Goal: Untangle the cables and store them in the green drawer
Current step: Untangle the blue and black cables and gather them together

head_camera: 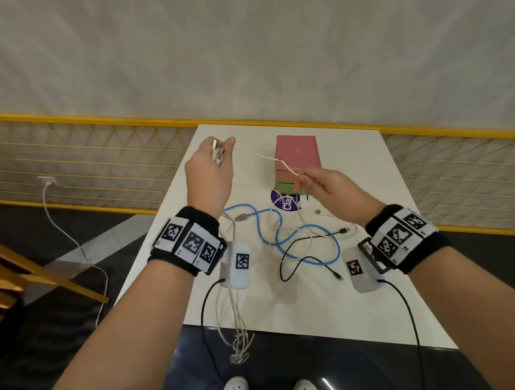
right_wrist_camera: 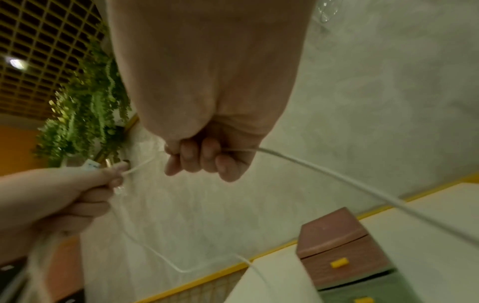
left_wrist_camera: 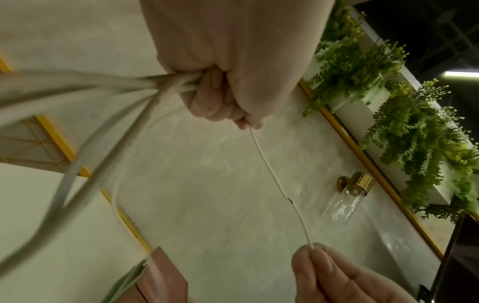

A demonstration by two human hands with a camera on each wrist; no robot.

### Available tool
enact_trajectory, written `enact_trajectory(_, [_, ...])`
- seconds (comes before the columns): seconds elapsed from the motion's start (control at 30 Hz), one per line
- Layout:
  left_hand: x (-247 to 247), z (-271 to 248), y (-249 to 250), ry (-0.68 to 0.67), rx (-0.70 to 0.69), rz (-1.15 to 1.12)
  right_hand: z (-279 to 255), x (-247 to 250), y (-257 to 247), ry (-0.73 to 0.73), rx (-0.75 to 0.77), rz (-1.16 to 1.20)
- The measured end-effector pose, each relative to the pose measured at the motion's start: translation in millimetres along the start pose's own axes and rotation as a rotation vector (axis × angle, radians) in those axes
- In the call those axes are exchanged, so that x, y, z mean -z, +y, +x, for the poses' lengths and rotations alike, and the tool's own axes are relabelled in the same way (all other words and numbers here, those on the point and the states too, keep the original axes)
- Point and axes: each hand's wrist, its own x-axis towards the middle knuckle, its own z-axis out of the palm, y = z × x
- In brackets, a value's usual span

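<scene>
My left hand (head_camera: 220,152) is raised over the white table's (head_camera: 363,300) far left and grips a bundle of white cable (left_wrist_camera: 160,84) loops, with metal plugs at its fingertips. One white strand (head_camera: 263,157) runs taut from it to my right hand (head_camera: 302,179), which pinches it in front of the pink drawer unit (head_camera: 297,152). The green drawer (head_camera: 284,187) is the lowest one. In the right wrist view the strand (right_wrist_camera: 324,176) passes through my curled right fingers (right_wrist_camera: 204,162). A blue cable (head_camera: 278,233), a black cable (head_camera: 298,256) and more white cable lie tangled below my hands.
A purple round sticker (head_camera: 288,203) lies before the drawers. White cable loops (head_camera: 239,343) hang over the table's near edge. A yellow mesh railing (head_camera: 76,159) runs behind the table, wooden furniture (head_camera: 28,277) stands at the left, and another white cord (head_camera: 73,241) trails there.
</scene>
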Motion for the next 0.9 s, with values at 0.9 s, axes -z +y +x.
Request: enact_trajectory(0.9, [21.3, -47.2, 18.4, -0.635, 0.045, -0.082, -40.5, -51.5, -27.5, -0.590, -0.165, -0.446])
